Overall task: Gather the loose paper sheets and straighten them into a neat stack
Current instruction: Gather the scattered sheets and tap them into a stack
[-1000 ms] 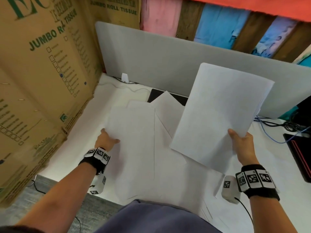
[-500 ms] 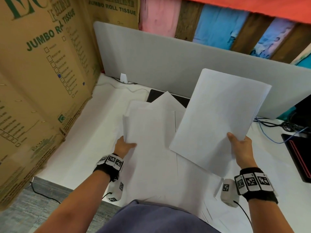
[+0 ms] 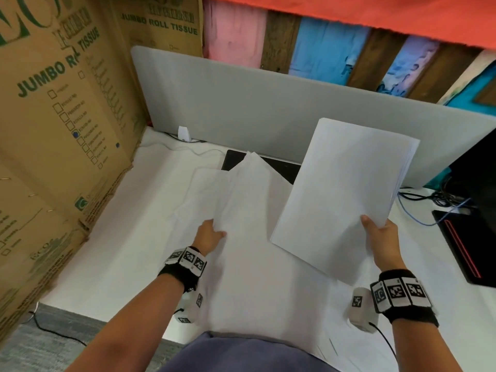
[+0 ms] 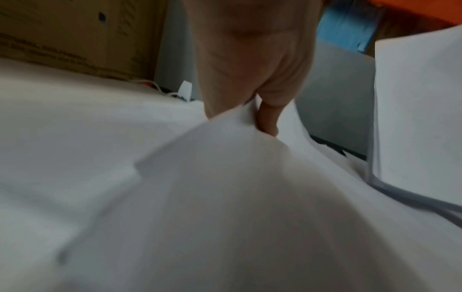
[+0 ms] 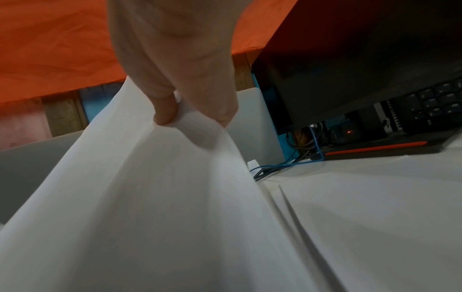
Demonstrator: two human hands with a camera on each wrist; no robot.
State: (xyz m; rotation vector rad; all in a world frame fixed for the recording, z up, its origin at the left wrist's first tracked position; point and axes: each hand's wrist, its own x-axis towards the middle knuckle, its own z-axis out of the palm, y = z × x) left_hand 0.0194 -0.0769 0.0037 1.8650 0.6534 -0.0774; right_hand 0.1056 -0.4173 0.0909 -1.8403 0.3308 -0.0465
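Since the earlier frame the left hand (image 3: 210, 233) has slid rightward across the desk (image 3: 112, 253), dragging loose sheets (image 3: 241, 210) toward the middle; they now lift off the surface, pinched at their near edge between thumb and fingers. The right hand (image 3: 381, 237) holds the stack (image 3: 346, 194) as before, tilted up above the desk, thumb on top and fingers curled beneath one corner.

Risks, as I judge them: the left pinch takes only an edge of several fanned sheets, so lower ones may slip out and stay behind. The stack hangs from a single corner and bows, so its sheets could splay or slide apart when the two bundles meet. More sheets (image 3: 335, 342) lie near the desk's front edge and could be brushed off.

The desk is white, with a grey divider (image 3: 268, 103) behind, cardboard boxes (image 3: 53, 116) at left, a dark pad (image 3: 279, 167) under the paper, and cables (image 3: 429, 200) and dark equipment at right.
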